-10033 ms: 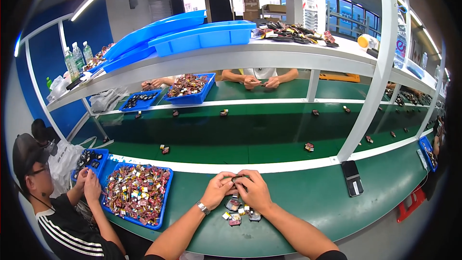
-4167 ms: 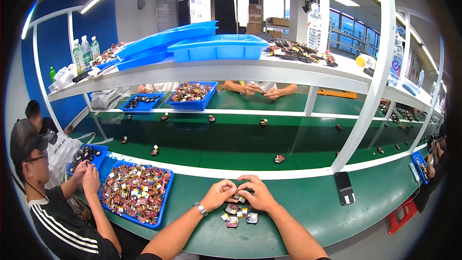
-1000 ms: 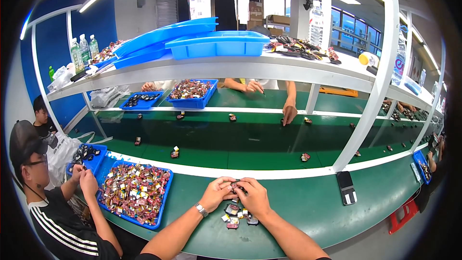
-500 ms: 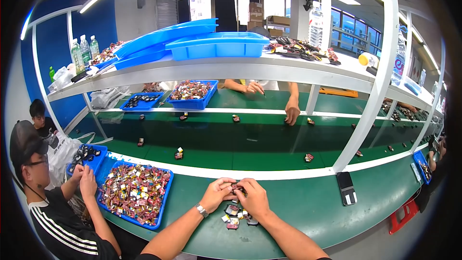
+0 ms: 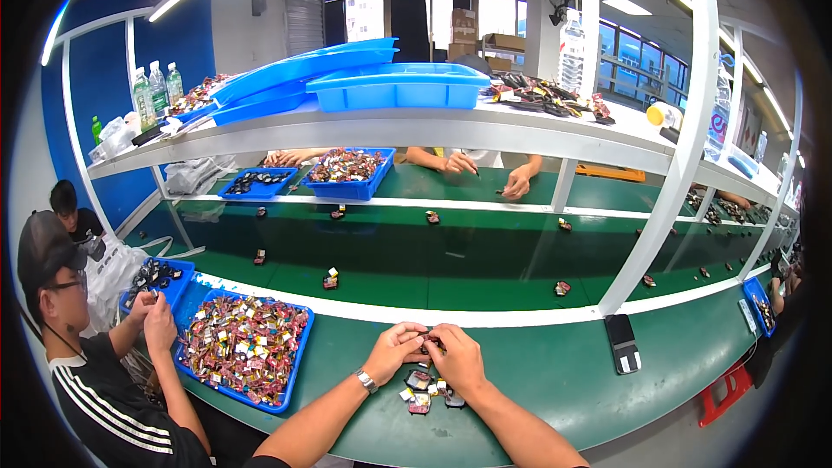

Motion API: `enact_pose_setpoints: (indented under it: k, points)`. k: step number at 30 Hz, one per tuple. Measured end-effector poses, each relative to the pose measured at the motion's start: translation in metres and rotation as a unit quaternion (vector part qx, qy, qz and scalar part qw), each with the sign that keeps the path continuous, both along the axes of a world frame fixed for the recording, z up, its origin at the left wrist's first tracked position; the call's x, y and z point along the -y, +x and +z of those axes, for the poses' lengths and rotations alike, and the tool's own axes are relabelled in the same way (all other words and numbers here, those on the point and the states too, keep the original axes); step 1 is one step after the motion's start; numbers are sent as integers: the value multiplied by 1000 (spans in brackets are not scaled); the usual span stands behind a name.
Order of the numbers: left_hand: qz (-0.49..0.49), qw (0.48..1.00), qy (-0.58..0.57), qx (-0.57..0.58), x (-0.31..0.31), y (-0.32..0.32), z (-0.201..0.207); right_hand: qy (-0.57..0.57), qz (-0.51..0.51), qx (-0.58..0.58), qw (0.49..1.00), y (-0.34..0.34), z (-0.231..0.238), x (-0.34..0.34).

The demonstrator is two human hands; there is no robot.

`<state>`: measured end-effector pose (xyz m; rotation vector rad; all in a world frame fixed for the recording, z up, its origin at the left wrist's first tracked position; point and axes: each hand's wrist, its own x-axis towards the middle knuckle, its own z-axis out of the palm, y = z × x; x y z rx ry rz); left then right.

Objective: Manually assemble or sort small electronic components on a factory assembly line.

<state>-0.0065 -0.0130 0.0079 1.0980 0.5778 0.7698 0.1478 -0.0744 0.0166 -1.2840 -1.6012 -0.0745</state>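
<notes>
My left hand (image 5: 395, 355), with a metal-banded watch on its wrist, and my right hand (image 5: 460, 359) meet above the near green work surface. Between them, their closed fingertips grip a small electronic module (image 5: 425, 349); the fingers cover most of it, and a dark reddish part shows. Just below, between my wrists, lies a small group of similar modules (image 5: 419, 402) with dark frames, reddish boards and white and yellow tags. To the left of my left forearm stands a blue tray (image 5: 305, 342) heaped with reddish boards bearing white and yellow pieces.
A green conveyor belt (image 5: 485, 269) carries scattered modules. A white post (image 5: 652, 199) rises right of centre, near a black flat case (image 5: 623, 343). Left sits a co-worker (image 5: 104, 381) beside a smaller blue tray (image 5: 184, 282). Blue trays (image 5: 399, 91) rest on the overhead shelf.
Across the belt, a co-worker's hand has lifted off the belt and now holds a small dark piece. My hands stay almost in place, fingers shifting slightly on the module.
</notes>
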Motion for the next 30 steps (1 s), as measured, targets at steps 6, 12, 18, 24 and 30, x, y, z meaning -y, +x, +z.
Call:
enact_pose_setpoints:
  k: [6,12,18,24,30]
  points:
    - [49,998,42,-18,1,3,-5,-78,81,-120,986,0,11,5]
    - [63,993,87,-39,2,5,-8,-114,66,-191,973,1,0,-2]
    - [57,990,125,-35,4,5,-9,-130,57,-210,967,1,4,1]
    - [50,989,132,-40,1,4,-14,-129,60,-228,963,-1,3,2]
    - [75,988,131,-41,1,3,-12,-160,78,-251,952,0,-1,-7]
